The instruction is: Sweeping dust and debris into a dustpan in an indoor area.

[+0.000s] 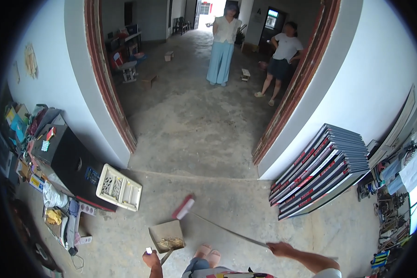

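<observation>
My left hand (151, 258) is closed round the handle of a long-handled dustpan (161, 228). A small white piece (148, 250) pokes out above that fist; it may be the handle's end. The dustpan rests on the concrete floor in front of my feet, with yellowish-brown debris (170, 243) in it. My right hand (280, 250) grips the long thin stick of a broom (236, 233). At the far end of the stick, the red and white broom head (184, 207) lies on the floor just beyond the dustpan, apart from it and slightly blurred.
Ahead is a wide doorway with reddish wooden frames (110, 78). Beyond it stand two people (224, 46) (282, 55) and small stools (169, 56). To the left, a cream plastic rack (119, 187) leans by a black cabinet (74, 157); stacked framed panels (319, 171) lean right.
</observation>
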The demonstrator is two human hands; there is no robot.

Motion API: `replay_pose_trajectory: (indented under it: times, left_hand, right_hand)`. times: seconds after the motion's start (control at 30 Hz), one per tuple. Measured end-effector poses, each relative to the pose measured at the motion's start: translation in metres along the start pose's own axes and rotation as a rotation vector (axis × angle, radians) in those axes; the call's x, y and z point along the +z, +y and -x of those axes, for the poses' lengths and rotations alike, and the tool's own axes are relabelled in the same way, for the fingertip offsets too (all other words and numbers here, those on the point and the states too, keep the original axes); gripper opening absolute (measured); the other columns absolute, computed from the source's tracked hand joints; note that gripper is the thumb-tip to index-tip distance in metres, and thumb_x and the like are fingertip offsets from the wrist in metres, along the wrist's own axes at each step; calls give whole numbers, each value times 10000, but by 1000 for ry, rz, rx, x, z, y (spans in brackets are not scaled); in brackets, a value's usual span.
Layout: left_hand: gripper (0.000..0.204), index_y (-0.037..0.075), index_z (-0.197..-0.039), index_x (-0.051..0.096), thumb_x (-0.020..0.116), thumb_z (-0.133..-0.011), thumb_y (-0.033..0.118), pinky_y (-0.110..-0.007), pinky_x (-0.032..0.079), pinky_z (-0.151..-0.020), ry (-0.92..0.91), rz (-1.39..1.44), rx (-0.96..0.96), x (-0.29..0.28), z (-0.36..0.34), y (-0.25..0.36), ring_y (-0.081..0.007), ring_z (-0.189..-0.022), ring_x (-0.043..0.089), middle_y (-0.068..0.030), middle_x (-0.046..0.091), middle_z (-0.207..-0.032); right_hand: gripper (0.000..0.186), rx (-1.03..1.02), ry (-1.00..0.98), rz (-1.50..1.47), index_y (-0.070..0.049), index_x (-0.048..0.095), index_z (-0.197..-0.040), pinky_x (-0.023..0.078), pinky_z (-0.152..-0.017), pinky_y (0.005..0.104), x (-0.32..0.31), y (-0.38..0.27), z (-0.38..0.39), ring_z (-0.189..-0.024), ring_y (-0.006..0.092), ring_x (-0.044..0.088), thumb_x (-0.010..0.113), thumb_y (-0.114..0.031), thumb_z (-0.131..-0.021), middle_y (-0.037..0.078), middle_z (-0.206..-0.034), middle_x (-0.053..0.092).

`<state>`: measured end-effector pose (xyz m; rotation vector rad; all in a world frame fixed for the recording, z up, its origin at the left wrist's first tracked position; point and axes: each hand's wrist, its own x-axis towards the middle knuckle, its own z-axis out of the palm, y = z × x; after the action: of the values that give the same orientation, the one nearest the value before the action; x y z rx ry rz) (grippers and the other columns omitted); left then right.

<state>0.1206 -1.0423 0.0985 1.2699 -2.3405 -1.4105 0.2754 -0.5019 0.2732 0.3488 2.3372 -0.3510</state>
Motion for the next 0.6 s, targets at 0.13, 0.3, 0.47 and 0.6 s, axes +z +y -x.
replay_pose_trajectory:
  times: [0.13, 0.3, 0.47, 0.6]
  left_hand:
    - [132, -31, -653, 589, 619, -598, 85, -398, 428, -526, -36, -171, 112, -14, 1, -7, -213, -510, 529, -121, 603, -587]
    - [200, -9, -646, 584, 690, -627, 159, -382, 407, -516, -132, -289, 85, -11, -9, -6, -212, -494, 494, -107, 577, -565]
    - [224, -3, -658, 588, 698, -650, 192, -369, 417, -538, -234, -301, 51, 14, -14, 13, -206, -515, 521, -99, 592, -585]
    - [214, 8, -681, 603, 694, -643, 198, -376, 436, -558, -342, -397, 191, 43, -21, 33, -252, -540, 559, -125, 610, -617]
  right_hand:
    - [403, -157, 72, 242, -258, 499, -1219, 474, -832, 450, -36, -44, -110, -970, 315, 601, 394, -162, -842, 101, -1065, 618]
    - [318, -75, 77, 321, -224, 552, -1087, 494, -664, 455, -69, -27, -126, -843, 303, 636, 510, -157, -779, 85, -871, 659]
    - [313, 218, -50, 347, -235, 514, -1180, 495, -692, 442, -93, 36, -27, -850, 301, 628, 465, -255, -871, 93, -882, 660]
    - [312, 425, -51, 240, -233, 543, -1181, 490, -751, 428, -83, 62, 28, -908, 298, 617, 479, -282, -880, 95, -950, 658]
